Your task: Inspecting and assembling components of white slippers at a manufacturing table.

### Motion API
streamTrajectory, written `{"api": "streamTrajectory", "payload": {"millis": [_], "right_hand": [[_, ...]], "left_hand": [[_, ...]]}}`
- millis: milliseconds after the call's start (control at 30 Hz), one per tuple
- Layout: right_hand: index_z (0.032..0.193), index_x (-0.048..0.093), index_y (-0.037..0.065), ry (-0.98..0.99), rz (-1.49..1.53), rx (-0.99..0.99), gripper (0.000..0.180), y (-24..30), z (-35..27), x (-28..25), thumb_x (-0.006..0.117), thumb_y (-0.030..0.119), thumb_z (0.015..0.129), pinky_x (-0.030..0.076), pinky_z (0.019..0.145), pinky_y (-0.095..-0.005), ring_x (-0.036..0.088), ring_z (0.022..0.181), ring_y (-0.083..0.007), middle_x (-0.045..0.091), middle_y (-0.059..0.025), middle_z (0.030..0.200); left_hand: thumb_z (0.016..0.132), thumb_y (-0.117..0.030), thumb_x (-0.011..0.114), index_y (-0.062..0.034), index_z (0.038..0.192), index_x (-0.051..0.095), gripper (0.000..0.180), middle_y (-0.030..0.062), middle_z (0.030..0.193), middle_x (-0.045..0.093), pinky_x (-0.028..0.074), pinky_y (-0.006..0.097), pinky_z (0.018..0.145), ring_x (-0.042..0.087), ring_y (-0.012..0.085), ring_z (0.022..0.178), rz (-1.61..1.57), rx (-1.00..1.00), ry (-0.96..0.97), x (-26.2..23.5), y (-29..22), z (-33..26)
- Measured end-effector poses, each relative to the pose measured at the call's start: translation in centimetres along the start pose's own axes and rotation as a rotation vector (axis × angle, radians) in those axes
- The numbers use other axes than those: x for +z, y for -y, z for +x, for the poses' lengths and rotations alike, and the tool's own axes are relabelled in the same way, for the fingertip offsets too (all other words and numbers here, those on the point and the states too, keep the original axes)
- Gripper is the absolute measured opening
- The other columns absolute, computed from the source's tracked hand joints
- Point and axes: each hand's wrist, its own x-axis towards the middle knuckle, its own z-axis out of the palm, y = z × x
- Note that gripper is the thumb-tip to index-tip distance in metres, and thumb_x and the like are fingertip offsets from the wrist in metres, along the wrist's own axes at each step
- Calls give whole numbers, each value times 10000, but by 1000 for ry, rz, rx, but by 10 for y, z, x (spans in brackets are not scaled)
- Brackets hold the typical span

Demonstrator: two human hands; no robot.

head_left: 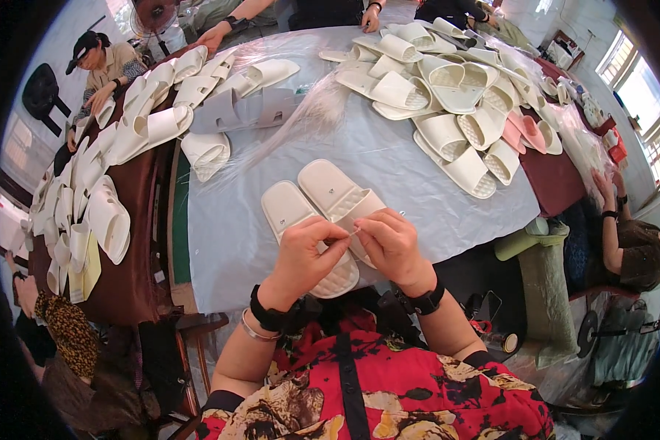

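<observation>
A pair of cream slippers lies side by side in front of me, the left slipper (283,208) slightly nearer than the right slipper (333,185). Over them my left hand (308,251) and my right hand (390,240) meet, fingertips almost touching. Each pinches thumb against finger. Whatever lies between the fingertips is too small to make out. Parts of both slippers are hidden beneath my hands. Beyond the pair, a bundle of thin clear strands (312,117) spreads across the pale plastic table cover (235,249).
A heap of cream slippers (455,81) is piled at the far right, with a pink slipper (524,132) at its edge. Grey slippers (243,110) lie far left. More cream slippers (110,213) crowd the brown table (143,242) on the left. Other people sit around.
</observation>
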Motion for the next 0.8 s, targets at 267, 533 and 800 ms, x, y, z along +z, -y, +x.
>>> {"api": "streamTrajectory", "payload": {"millis": [267,533,800], "right_hand": [[883,635,6,0,-8,18,146,-1,-2,1,702,16,754,499,588,-371,613,670,-283,637,-121,752],[879,633,15,13,-46,9,136,-1,-1,2,696,23,759,500,580,-371,611,663,-277,634,-111,745],[878,637,24,5,-91,-4,147,1,-1,3,700,33,745,500,569,-362,611,659,-263,625,-94,725]], "left_hand": [[773,-43,686,-10,825,691,62,89,718,627,454,285,561,603,187,635,9,-29,21,-1,-1,1],[765,-20,713,-9,771,670,45,72,698,630,442,274,566,571,144,616,-3,-20,-14,3,-2,0],[773,-53,684,9,808,683,71,102,742,660,481,292,616,628,195,683,-29,-107,6,4,-2,-2]]}}
